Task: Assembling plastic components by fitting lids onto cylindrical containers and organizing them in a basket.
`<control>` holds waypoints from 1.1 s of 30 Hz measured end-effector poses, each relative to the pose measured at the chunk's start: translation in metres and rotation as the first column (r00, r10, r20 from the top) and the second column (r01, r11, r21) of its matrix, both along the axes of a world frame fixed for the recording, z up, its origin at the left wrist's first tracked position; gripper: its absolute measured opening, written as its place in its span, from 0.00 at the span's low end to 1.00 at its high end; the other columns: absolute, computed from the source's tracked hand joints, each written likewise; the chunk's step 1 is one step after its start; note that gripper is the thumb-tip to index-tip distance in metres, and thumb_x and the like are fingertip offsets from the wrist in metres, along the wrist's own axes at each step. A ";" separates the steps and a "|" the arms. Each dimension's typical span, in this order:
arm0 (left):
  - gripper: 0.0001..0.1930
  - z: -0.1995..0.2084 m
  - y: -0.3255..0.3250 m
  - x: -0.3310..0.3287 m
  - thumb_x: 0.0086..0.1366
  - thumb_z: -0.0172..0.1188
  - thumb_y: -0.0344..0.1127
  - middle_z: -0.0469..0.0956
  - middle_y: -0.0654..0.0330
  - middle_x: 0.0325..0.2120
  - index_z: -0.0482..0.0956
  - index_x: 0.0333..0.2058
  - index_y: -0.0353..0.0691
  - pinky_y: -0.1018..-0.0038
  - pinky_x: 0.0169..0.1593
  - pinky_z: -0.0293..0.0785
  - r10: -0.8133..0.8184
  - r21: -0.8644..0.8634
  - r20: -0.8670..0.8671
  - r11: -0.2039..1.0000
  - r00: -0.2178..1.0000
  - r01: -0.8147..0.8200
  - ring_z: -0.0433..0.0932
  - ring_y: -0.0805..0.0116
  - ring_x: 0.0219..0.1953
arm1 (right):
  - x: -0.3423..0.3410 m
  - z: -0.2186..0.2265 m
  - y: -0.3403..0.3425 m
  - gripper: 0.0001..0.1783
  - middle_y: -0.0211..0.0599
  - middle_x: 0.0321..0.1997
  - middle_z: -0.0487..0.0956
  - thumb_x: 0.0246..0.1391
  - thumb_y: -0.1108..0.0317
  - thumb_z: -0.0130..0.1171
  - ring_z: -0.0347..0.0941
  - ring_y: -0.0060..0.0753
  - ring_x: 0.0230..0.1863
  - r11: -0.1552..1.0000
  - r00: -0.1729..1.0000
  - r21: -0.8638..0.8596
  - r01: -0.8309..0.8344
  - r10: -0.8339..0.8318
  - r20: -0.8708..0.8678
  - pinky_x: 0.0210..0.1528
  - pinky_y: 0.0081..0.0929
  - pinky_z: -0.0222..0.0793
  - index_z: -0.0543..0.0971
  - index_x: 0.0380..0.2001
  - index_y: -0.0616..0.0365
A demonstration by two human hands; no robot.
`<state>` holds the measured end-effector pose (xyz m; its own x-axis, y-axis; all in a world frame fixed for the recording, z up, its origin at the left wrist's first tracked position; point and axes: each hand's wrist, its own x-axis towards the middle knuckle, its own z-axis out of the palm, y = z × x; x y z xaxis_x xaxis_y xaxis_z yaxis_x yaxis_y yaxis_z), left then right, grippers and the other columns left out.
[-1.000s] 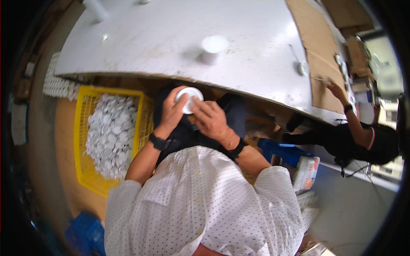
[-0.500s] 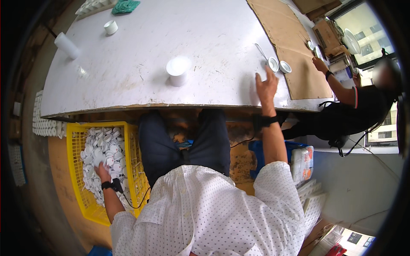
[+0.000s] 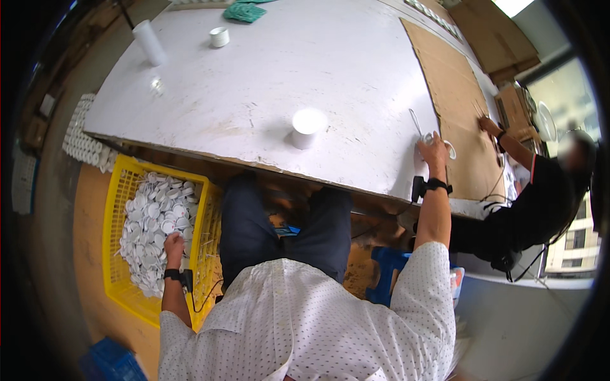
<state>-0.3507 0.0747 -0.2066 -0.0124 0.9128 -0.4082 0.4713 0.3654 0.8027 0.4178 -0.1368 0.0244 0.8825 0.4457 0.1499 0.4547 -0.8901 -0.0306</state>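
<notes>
My left hand (image 3: 173,249) is down in the yellow crate (image 3: 114,235), its fingers pressed together over a heap of white discs with thin stems (image 3: 150,213). Whatever sits between those fingers is too small to make out. Over the table's right part, my right hand (image 3: 434,154) has its fingers closed round a small white round dish (image 3: 427,137), partly hidden by the fingers. A second white round dish (image 3: 451,150) shows just right of that hand. Beyond the fingers, a thin wire-like handle (image 3: 415,120) lies on the white table (image 3: 254,82).
A white cup-like stack (image 3: 309,127) stands mid-table, a smaller one (image 3: 219,37) farther off. Left of it are a translucent cylinder (image 3: 149,43) and, farther right, a green cloth (image 3: 244,12). Brown cardboard (image 3: 467,108) covers the right side, where another person (image 3: 527,209) works.
My right hand has come down onto the white dishes and closed. My left hand's fingers have drawn together at the heap. The whole view has turned and shifted.
</notes>
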 end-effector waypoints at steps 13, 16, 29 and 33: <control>0.14 0.158 -0.050 0.258 0.56 0.55 0.26 0.78 0.56 0.35 0.73 0.43 0.34 0.79 0.40 0.71 -0.732 0.269 0.218 0.680 0.645 0.682 0.76 0.73 0.37 | -0.080 -0.006 -0.003 0.45 0.54 0.46 0.69 0.29 0.53 0.68 0.60 0.53 0.51 0.886 0.926 0.344 -0.312 0.202 0.318 0.55 0.44 0.55 0.64 0.52 0.61; 0.13 0.161 -0.062 0.274 0.56 0.55 0.27 0.78 0.55 0.33 0.74 0.42 0.34 0.79 0.38 0.72 -0.763 0.319 0.220 0.645 0.607 0.694 0.77 0.73 0.34 | -0.058 -0.020 0.001 0.50 0.58 0.52 0.66 0.31 0.45 0.65 0.59 0.55 0.55 0.910 0.989 0.398 -0.112 0.141 -0.044 0.57 0.39 0.53 0.61 0.55 0.66; 0.13 0.160 -0.077 0.259 0.56 0.54 0.28 0.78 0.56 0.34 0.74 0.41 0.33 0.80 0.40 0.72 -0.768 0.246 0.223 0.641 0.601 0.727 0.77 0.73 0.34 | -0.075 -0.015 0.007 0.47 0.55 0.53 0.66 0.32 0.51 0.64 0.64 0.50 0.51 0.901 0.974 0.429 -0.068 0.153 -0.166 0.52 0.36 0.63 0.60 0.56 0.64; 0.13 0.182 -0.083 0.268 0.57 0.53 0.27 0.77 0.57 0.36 0.73 0.42 0.33 0.81 0.40 0.71 -0.748 0.257 0.317 0.659 0.583 0.707 0.76 0.76 0.36 | -0.113 -0.005 0.001 0.45 0.52 0.51 0.67 0.33 0.60 0.65 0.65 0.49 0.50 0.806 0.942 0.518 -0.286 0.335 -0.002 0.50 0.35 0.64 0.59 0.57 0.62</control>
